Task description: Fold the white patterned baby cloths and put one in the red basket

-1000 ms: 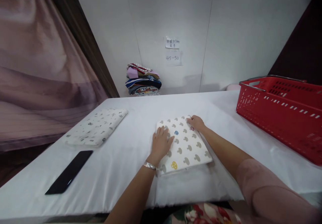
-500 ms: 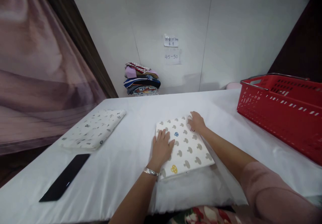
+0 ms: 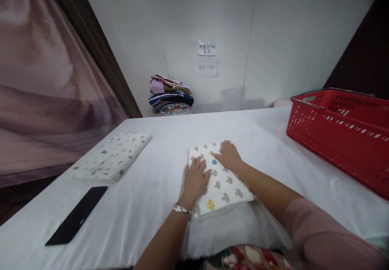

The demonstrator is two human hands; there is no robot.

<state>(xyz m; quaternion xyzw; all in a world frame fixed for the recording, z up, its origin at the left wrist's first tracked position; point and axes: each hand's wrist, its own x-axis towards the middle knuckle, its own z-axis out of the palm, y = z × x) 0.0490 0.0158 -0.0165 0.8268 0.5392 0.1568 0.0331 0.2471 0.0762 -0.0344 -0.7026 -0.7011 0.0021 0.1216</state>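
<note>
A folded white cloth with grey mushroom prints (image 3: 221, 185) lies flat in front of me, with one blue and one yellow mushroom showing. My left hand (image 3: 196, 181) rests on its left side, fingers spread. Across the upper right part of the cloth lies my right hand (image 3: 228, 156), flat with its fingers stretched out. Both palms press down and neither grips anything. Under the cloth's near edge, whitish translucent material (image 3: 237, 225) reaches toward my lap.
Another folded white cloth with small dark prints (image 3: 112, 156) lies at the left, above a black flat slab (image 3: 77, 215). A red basket (image 3: 337, 136) stands at the right on the white-covered table (image 3: 158, 205). Folded fabrics (image 3: 171, 96) are stacked by the wall.
My right hand has moved left from the cloth's right edge onto its top and flattened out. The left hand has stayed in place.
</note>
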